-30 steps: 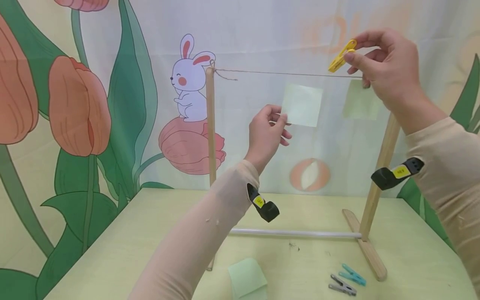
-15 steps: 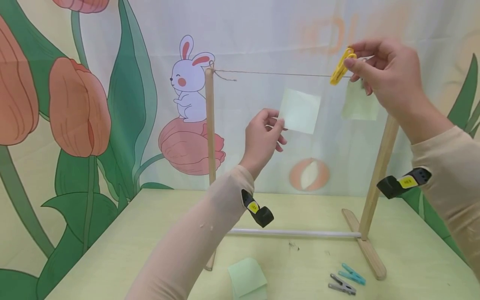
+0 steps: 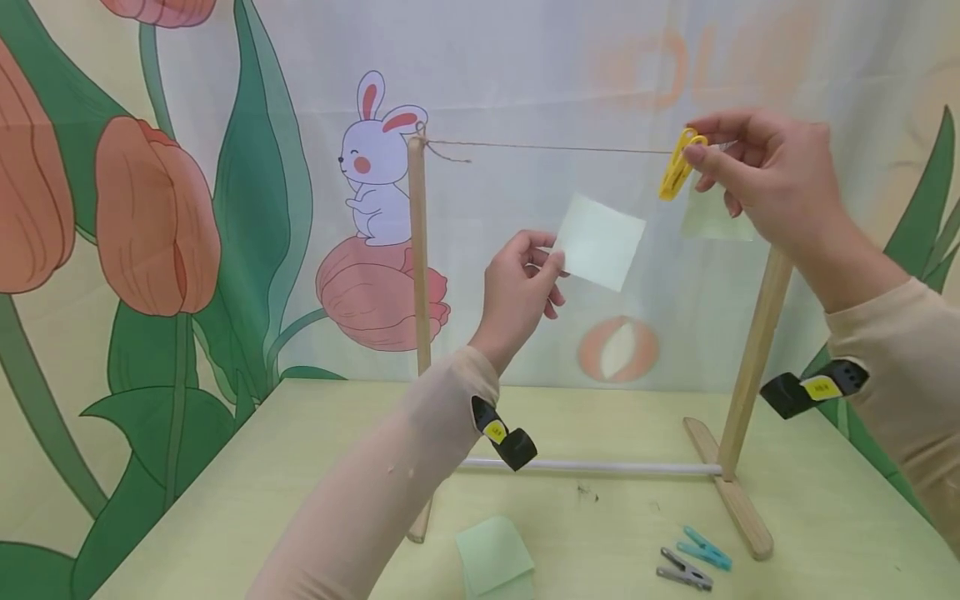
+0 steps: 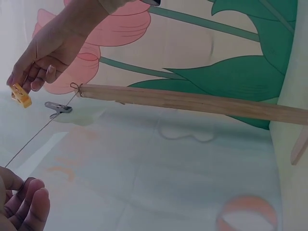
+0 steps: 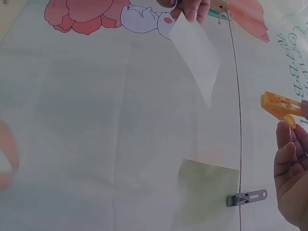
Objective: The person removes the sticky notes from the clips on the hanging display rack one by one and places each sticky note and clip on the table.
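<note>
My left hand [image 3: 519,279] pinches a pale green square of paper [image 3: 600,242] by its left edge, below the string [image 3: 547,147]. A yellow clothespin [image 3: 678,167] is pinched by its handles between the thumb and fingers of my right hand [image 3: 772,179], close to the string in the head view. Behind that hand a second green paper [image 5: 207,192] hangs from the string by a grey clothespin [image 5: 246,197], plain in the right wrist view. In the left wrist view the left fingers [image 4: 33,202] show at the lower left corner.
The string runs between two wooden posts [image 3: 420,250], with a white bar [image 3: 615,467] low between them. A stack of green paper [image 3: 497,554] lies at the table's front. Blue [image 3: 705,548] and grey [image 3: 684,569] clothespins lie beside the right wooden foot [image 3: 742,517].
My right hand has lowered with the yellow clothespin, which has swung to point more downward. The left hand has dropped slightly, and its paper has tilted clockwise.
</note>
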A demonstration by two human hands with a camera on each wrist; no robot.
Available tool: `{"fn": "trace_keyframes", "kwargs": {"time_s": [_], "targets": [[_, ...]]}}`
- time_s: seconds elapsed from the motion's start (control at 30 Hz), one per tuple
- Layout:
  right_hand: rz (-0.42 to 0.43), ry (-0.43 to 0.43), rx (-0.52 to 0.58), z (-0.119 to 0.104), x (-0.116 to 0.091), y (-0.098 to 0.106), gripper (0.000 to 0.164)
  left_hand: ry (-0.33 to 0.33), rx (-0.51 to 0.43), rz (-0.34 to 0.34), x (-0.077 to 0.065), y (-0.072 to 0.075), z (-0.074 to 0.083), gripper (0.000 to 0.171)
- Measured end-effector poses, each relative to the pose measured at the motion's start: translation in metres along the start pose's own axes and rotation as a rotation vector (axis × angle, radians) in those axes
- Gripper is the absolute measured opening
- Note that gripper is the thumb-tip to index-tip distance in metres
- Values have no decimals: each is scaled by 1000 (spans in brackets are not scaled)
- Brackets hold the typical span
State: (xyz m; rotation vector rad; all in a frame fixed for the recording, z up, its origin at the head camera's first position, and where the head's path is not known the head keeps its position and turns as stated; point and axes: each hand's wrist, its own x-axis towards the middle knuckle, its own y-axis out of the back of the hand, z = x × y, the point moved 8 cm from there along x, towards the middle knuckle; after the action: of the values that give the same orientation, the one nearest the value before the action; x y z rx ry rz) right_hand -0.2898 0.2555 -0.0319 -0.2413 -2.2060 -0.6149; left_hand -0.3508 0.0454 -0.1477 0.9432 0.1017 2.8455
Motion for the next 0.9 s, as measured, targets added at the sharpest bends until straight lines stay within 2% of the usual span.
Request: {"fn": "trace_keyframes", "kwargs": {"time_s": [0.23, 0.6, 0.9], "targets": [[-19, 28, 0, 2, -6, -4, 21, 4, -1, -24, -6, 0, -3, 22], [-34, -16, 15, 12, -16, -3, 23, -14, -10, -60, -17, 0, -1, 22], [-48, -40, -39, 18, -27, -2, 23, -14, -19, -80, -26, -1, -5, 21]]}}
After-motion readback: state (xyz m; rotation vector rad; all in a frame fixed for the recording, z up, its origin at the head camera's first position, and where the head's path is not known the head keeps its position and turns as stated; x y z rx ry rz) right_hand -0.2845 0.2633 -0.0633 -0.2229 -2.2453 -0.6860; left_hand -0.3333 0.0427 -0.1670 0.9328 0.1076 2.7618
